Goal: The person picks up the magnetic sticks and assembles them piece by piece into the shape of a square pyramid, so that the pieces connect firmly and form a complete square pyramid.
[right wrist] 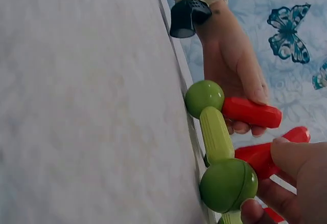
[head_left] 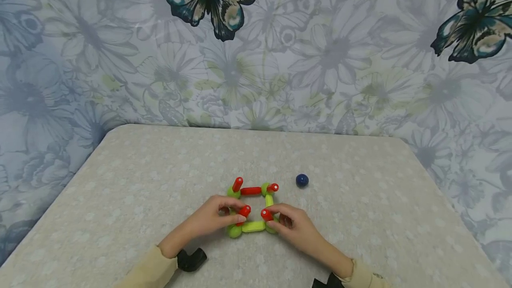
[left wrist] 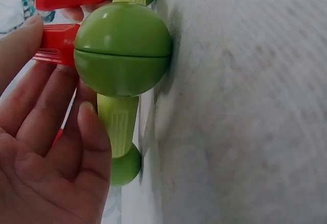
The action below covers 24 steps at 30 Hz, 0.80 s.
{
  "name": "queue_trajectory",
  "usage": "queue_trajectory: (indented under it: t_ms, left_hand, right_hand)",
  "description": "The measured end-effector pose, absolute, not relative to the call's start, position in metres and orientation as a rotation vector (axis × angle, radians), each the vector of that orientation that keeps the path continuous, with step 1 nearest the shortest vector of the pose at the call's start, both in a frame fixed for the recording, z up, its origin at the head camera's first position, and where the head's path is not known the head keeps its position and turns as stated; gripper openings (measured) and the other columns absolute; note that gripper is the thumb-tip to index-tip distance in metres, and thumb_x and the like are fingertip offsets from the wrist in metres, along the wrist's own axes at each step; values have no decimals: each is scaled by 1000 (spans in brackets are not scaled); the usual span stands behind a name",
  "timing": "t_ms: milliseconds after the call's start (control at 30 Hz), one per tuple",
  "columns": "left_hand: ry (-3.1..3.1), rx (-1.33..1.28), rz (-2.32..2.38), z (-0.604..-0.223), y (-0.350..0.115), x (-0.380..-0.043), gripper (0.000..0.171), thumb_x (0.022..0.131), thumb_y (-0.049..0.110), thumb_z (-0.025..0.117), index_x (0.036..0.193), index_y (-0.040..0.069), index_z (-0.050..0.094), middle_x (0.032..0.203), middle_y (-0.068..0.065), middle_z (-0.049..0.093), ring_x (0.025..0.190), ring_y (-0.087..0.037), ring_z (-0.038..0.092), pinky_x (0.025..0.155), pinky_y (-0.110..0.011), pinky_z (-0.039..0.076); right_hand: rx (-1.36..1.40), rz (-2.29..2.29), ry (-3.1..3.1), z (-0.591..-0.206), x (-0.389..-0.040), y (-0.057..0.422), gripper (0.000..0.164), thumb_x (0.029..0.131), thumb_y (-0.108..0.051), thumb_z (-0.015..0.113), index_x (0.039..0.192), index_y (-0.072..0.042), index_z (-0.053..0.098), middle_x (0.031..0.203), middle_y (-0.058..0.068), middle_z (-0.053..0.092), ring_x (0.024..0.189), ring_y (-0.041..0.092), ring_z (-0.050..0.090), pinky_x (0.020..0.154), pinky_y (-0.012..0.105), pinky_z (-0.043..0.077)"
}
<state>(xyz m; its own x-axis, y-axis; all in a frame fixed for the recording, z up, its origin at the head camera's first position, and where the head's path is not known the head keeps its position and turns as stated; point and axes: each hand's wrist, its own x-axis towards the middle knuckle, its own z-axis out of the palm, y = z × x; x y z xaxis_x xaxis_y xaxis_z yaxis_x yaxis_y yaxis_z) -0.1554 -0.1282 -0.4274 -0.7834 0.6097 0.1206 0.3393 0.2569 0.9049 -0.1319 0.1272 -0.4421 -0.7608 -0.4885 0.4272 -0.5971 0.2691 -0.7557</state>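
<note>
A square frame of green balls joined by rods lies on the table, with red rods standing up from its corners. My left hand point(head_left: 218, 212) pinches the red rod point(head_left: 245, 210) at the near-left ball point(head_left: 234, 231), thumb against its side. At the near-right corner, my right hand point(head_left: 296, 228) grips another red rod point(head_left: 266, 214) between thumb and fingers. That rod rises from a green ball point(right wrist: 229, 184) in the right wrist view. A yellow-green rod point(head_left: 254, 226) links these near corners. Across the back runs a red rod point(head_left: 251, 190). The frame's left side is mostly hidden by my left hand.
A dark blue ball point(head_left: 302, 181) rests beyond the frame to the right. Both wrists carry black camera mounts, the left one point(head_left: 192, 260) close over the table. The cloth-covered table point(head_left: 160, 159) ends at a butterfly-patterned wall point(head_left: 256, 79).
</note>
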Motion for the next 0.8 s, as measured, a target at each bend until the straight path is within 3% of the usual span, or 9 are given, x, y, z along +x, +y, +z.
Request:
queue_trajectory:
  t_ms: [267, 800]
  left_hand:
    - [2183, 843, 1607, -430, -133, -154, 22, 89, 13, 67, 106, 0, 67, 94, -1, 67, 84, -15, 62, 74, -30, 50]
    - [2310, 791, 1600, -432, -126, -149, 18, 86, 20, 70, 100, 9, 70, 87, 2, 67, 79, -13, 62, 63, -27, 49]
  right_hand:
    - [938, 1430, -2496, -449, -132, 118, 23, 87, -21, 69, 109, -17, 64, 86, -10, 59, 55, 1, 40, 47, 18, 38]
    - [934, 1248, -2471, -447, -130, 113, 34, 85, -16, 72, 117, -16, 62, 83, -12, 58, 52, -1, 39, 45, 16, 37]
